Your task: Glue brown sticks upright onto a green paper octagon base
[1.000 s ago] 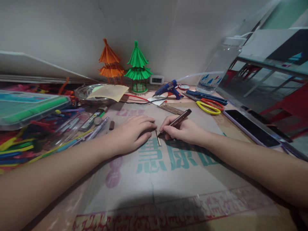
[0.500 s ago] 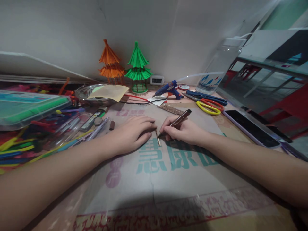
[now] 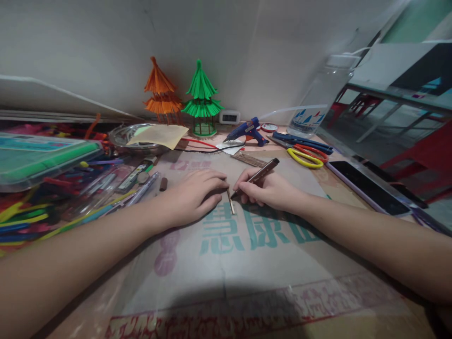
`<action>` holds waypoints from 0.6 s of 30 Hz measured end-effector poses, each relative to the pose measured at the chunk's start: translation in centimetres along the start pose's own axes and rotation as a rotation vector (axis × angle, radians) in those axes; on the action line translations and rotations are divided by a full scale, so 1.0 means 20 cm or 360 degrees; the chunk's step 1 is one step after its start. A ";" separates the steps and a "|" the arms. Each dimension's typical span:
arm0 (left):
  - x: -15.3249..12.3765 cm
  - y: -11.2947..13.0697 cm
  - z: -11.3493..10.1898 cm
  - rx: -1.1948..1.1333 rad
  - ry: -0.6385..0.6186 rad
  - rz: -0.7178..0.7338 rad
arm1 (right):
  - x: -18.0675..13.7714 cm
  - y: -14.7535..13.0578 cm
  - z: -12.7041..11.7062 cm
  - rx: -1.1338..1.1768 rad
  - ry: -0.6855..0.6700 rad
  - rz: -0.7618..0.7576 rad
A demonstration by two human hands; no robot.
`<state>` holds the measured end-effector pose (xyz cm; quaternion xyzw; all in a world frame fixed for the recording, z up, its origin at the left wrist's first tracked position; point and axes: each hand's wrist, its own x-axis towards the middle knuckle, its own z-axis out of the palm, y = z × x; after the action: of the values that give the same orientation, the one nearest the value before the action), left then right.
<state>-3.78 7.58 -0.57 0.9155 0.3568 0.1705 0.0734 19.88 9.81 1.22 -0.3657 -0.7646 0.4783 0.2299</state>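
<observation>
A printed cardboard sheet [image 3: 247, 263] covers the desk nearest the camera. On it the left hand [image 3: 192, 195] lies palm-down, its fingertips pinning the upper end of a thin wooden stick [image 3: 230, 202]. The right hand [image 3: 271, 190] pinches a brown marker [image 3: 259, 175] in a writing grip, tip against the stick. Held at one end only, the stick could roll or pivot under the tip, so ink might land on the cardboard or the fingers. Beyond lie yellow-handled scissors [image 3: 305, 159] and a blue glue gun [image 3: 247, 132].

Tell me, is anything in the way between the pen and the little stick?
Nothing visible. The pen in the right hand meets the stick, which the left hand pins to the cardboard.
</observation>
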 end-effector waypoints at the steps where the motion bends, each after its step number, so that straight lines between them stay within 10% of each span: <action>1: 0.00 0.00 0.00 0.0007 0.0001 0.0000 | 0.00 0.00 0.00 -0.0004 -0.0040 -0.0021; 18: 0.01 0.01 -0.01 -0.0028 0.0018 -0.0021 | 0.01 0.01 0.02 0.0088 0.0074 -0.0005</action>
<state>-3.61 7.47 -0.26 0.9116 0.3616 0.1783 0.0807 19.56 9.85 0.83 -0.3690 -0.7461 0.4903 0.2585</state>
